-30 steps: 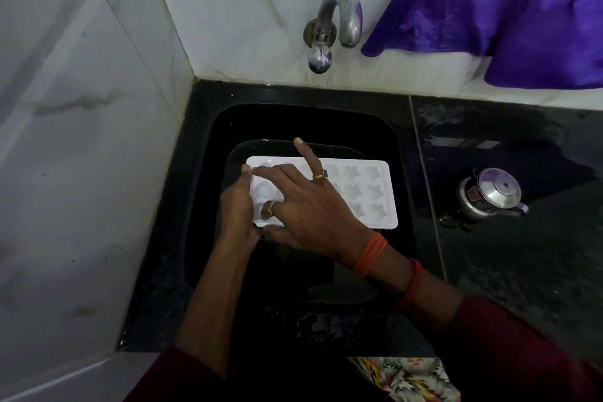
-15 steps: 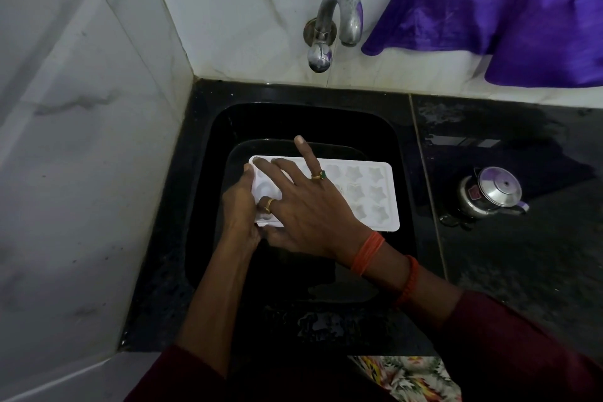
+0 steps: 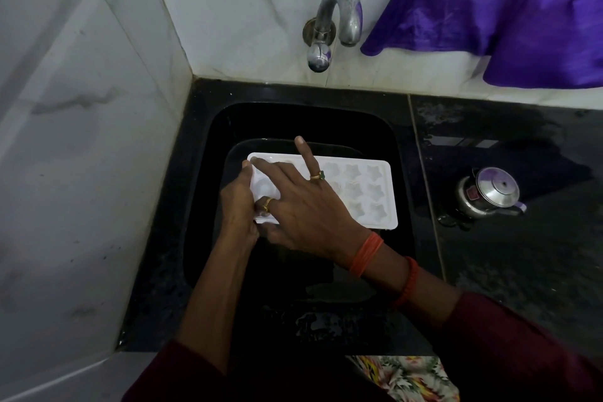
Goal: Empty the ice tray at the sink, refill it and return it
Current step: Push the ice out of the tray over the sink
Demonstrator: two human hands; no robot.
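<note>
A white ice tray (image 3: 368, 192) with star-shaped cells is held level over the black sink (image 3: 401, 173), below the metal tap (image 3: 339, 19). My left hand (image 3: 239, 202) grips the tray's left end. My right hand (image 3: 303, 202) lies across the tray's left half with its fingers spread and pressing on the cells, the index finger lifted. The left cells are hidden under my right hand. No water runs from the tap.
A black counter (image 3: 522, 271) surrounds the sink, wet on the right. A small steel kettle (image 3: 489, 192) stands on it to the right of the sink. A purple cloth (image 3: 505, 10) hangs on the tiled wall at upper right. Marble tiles close the left side.
The tray and both hands have barely shifted. My right fingers have slid slightly left along the tray's left cells.
</note>
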